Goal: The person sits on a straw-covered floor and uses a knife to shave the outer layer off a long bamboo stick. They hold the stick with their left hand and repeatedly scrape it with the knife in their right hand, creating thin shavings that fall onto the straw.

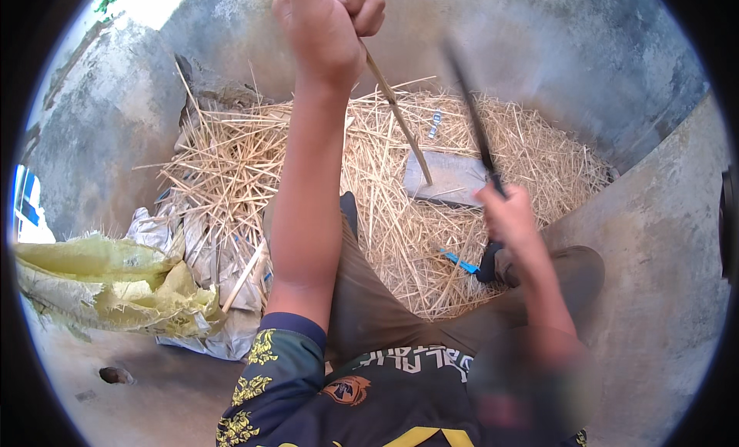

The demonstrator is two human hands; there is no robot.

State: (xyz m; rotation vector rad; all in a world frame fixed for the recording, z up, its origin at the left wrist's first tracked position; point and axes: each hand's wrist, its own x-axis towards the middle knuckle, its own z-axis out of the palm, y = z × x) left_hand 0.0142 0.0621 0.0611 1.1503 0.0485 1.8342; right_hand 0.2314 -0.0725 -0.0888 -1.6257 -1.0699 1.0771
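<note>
My left hand (327, 20), raised at the top edge, is closed around the upper end of a thin wooden stick (398, 112). The stick slants down to the right, its lower end at a flat grey wooden block (446, 170). In my right hand (512, 216) is the handle of a machete, its long dark blade (471, 101) pointing up and slightly left, blurred by motion. Blade and stick are apart. Pale cut sticks and slivers (231, 151) lie heaped around the block.
Stained concrete walls (539, 47) curve around the heap. A torn yellow-green sack (100, 281) and crumpled whitish sheeting (219, 278) lie on the left. A blue strip (459, 262) rests by my right foot. Past the block sits a small grey-blue object (436, 124). My bent legs border the heap.
</note>
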